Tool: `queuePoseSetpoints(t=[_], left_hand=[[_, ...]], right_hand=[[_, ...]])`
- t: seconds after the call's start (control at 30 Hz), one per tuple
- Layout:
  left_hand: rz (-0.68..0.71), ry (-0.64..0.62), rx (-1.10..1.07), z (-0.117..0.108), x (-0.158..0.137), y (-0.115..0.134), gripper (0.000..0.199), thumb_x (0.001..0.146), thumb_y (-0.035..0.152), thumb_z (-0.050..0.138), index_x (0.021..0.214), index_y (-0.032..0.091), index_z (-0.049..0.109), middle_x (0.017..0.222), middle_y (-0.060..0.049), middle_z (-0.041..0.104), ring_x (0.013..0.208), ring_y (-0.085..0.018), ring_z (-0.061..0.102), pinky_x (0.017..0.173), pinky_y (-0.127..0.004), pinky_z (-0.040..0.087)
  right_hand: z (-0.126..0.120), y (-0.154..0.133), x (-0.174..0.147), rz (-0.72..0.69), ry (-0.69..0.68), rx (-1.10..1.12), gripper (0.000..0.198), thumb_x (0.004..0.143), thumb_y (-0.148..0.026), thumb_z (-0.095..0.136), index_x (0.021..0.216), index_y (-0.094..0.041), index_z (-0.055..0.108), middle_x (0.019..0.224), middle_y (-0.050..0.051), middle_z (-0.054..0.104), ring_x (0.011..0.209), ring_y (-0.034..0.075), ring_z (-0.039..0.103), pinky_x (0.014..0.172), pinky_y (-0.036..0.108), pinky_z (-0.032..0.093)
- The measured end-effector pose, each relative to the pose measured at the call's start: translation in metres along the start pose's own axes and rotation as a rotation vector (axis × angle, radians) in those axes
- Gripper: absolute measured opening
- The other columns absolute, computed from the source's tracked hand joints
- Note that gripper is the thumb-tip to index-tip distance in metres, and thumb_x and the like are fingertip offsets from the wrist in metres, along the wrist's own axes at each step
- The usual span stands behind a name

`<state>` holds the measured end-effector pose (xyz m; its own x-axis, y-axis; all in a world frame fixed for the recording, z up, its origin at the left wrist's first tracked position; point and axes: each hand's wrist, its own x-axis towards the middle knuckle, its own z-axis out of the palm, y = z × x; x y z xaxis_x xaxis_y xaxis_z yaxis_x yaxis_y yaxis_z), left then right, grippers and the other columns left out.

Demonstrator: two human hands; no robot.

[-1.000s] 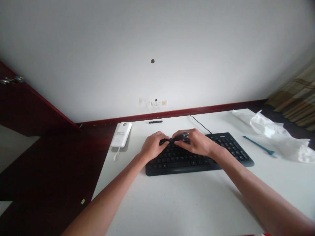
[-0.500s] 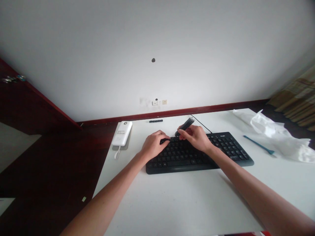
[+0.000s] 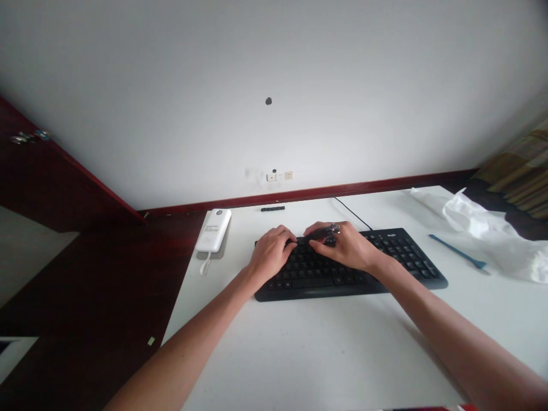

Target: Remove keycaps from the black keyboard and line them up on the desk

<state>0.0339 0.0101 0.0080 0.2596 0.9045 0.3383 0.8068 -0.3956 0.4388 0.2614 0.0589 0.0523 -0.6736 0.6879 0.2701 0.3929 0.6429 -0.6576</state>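
Note:
A black keyboard (image 3: 312, 282) lies on the white table (image 3: 274, 354). Over its upper left part rests my left hand (image 3: 273, 246), with the fingers curled together and the thumb and fingertips touching the keyboard near its back edge. My right hand (image 3: 342, 245) is closed around a slim black-handled tool (image 3: 321, 232). The tool tilts low over the top key rows, its tip pointing left towards my left fingertips. Its shiny rear end sticks out above the hand; the exact kind is hard to make out. My hands hide several keys.
Small black keycaps (image 3: 273, 209) stand in a row at the table's back. On the left lies a white power bank (image 3: 214, 231) with a strap. A blue brush-like tool (image 3: 457, 251) and a crumpled white bag (image 3: 483, 225) are on the right. The keyboard's cable (image 3: 353, 213) runs backwards.
The tool in my right hand has tipped down from a steep slant to nearly flat, and the hand has turned with it. My left hand stays at the keyboard's upper left. The view has shifted slightly.

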Motion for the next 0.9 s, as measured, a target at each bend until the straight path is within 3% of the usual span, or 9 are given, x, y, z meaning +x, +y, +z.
queuePoseSetpoints(t=[0.13, 0.4, 0.57, 0.9], left_hand=[[-0.016, 0.017, -0.015, 0.003, 0.0, -0.001, 0.004, 0.096, 0.021, 0.064, 0.096, 0.021, 0.068, 0.103, -0.003, 0.068, 0.097, -0.02, 0.067, 0.089, -0.034, 0.054], [-0.03, 0.028, -0.064, 0.003, 0.0, -0.003, 0.02, 0.096, 0.022, 0.064, 0.115, 0.025, 0.071, 0.108, -0.003, 0.07, 0.103, -0.021, 0.068, 0.096, -0.035, 0.055], [-0.061, 0.01, -0.106, 0.002, 0.001, -0.005, 0.015, 0.095, 0.025, 0.067, 0.107, 0.025, 0.076, 0.104, -0.002, 0.07, 0.097, -0.019, 0.07, 0.094, -0.033, 0.055], [-0.045, 0.024, -0.151, -0.001, 0.001, -0.01, 0.01, 0.092, 0.025, 0.072, 0.1, 0.025, 0.076, 0.101, -0.001, 0.072, 0.093, -0.017, 0.07, 0.09, -0.031, 0.054]], right_hand=[[0.002, 0.011, 0.002, 0.076, 0.019, 0.114, 0.023, 0.093, -0.041, 0.063, 0.103, -0.022, 0.074, 0.099, 0.002, 0.079, 0.081, 0.021, 0.075, 0.076, 0.031, 0.06], [0.013, 0.027, 0.004, 0.227, 0.086, 0.245, 0.039, 0.093, -0.055, 0.064, 0.102, -0.019, 0.074, 0.081, 0.005, 0.08, 0.079, 0.026, 0.078, 0.073, 0.035, 0.062], [0.016, 0.028, 0.005, 0.272, 0.124, 0.217, 0.042, 0.093, -0.059, 0.063, 0.082, -0.019, 0.07, 0.08, 0.007, 0.08, 0.076, 0.027, 0.078, 0.07, 0.036, 0.061], [0.019, 0.023, 0.009, 0.302, 0.192, 0.223, 0.04, 0.093, -0.058, 0.063, 0.083, -0.02, 0.065, 0.076, 0.006, 0.079, 0.072, 0.025, 0.077, 0.069, 0.035, 0.06]])
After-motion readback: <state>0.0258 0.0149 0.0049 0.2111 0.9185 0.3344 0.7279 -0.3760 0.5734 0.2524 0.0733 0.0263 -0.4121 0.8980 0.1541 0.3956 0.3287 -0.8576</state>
